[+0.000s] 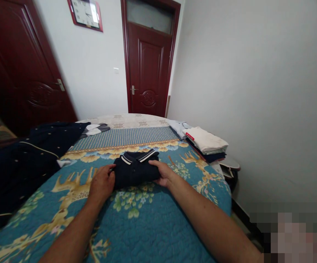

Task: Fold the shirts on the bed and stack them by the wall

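A dark navy polo shirt (135,174), folded into a compact rectangle, lies in front of me with its white-striped collar on the far side. My left hand (102,182) is at the shirt's left edge, fingers curled against it. At the opposite edge, my right hand (163,173) grips the fabric with the thumb on top and the other fingers partly hidden below. Under the shirt spreads a teal quilted cover (158,223) patterned with golden deer and flowers.
To the right sits a stack of folded clothes topped by a cream garment (206,140). Dark dotted clothing (37,153) is heaped at the left, beside a grey-and-white checked piece (95,129). A wall (251,109) rises on the right; two dark red doors stand behind.
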`<state>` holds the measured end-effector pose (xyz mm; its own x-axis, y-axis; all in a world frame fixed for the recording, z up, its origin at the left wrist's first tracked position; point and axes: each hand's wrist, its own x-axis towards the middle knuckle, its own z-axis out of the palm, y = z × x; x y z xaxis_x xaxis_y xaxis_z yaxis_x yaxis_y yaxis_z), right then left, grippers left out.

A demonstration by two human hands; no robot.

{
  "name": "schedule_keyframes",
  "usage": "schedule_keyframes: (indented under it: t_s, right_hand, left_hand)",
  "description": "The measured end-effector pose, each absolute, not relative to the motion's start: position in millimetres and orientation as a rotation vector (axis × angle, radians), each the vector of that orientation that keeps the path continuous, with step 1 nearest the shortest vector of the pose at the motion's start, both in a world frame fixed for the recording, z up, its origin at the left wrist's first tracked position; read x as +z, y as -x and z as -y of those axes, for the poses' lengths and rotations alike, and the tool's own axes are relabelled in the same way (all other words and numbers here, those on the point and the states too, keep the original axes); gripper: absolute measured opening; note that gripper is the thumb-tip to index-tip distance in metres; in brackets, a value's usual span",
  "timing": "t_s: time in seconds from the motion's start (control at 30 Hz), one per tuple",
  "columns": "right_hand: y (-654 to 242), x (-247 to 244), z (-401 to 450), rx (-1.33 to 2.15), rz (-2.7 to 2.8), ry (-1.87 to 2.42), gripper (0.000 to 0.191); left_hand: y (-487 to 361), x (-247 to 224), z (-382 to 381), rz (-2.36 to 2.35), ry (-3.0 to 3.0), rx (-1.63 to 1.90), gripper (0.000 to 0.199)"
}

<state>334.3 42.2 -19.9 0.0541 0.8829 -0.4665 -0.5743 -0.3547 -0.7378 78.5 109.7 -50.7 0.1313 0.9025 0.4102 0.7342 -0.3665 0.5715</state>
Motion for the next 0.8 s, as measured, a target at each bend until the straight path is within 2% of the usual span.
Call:
schedule_keyframes:
  t_s: [0.17, 0.43, 0.53, 0.7, 0.8]
  right_hand:
    - [-332.1, -2.6, -30.7, 1.418, 0.503, 1.094, 0.035]
    - [-375.7, 65.6, -11.2, 1.21, 0.639, 1.075, 0.031]
    - [-415.5, 98.8, -41.8, 1.07, 0.632, 1.134, 0.029]
    - [-500.3, 158.2, -138.8, 0.706, 0.608, 1.04, 0.022]
    - [-553.2, 167.0, -192.0, 0.517, 0.601, 1.04, 0.027]
  left_hand:
    - [-75.6, -48.4, -110.3, -1.65, -2.105, 1.047, 0.043]
    - [-75.7, -43.3, -105.6, -1.643, -2.097, 1.061, 0.04]
    - [-76.0, -42.9, -104.6, -1.639, -2.086, 1.059, 0.039]
    - [-74.0, -45.0, -104.8, -1.637, -2.077, 1.038, 0.039]
    - [-71.6, -47.3, -105.3, -1.637, -2.074, 1.022, 0.038]
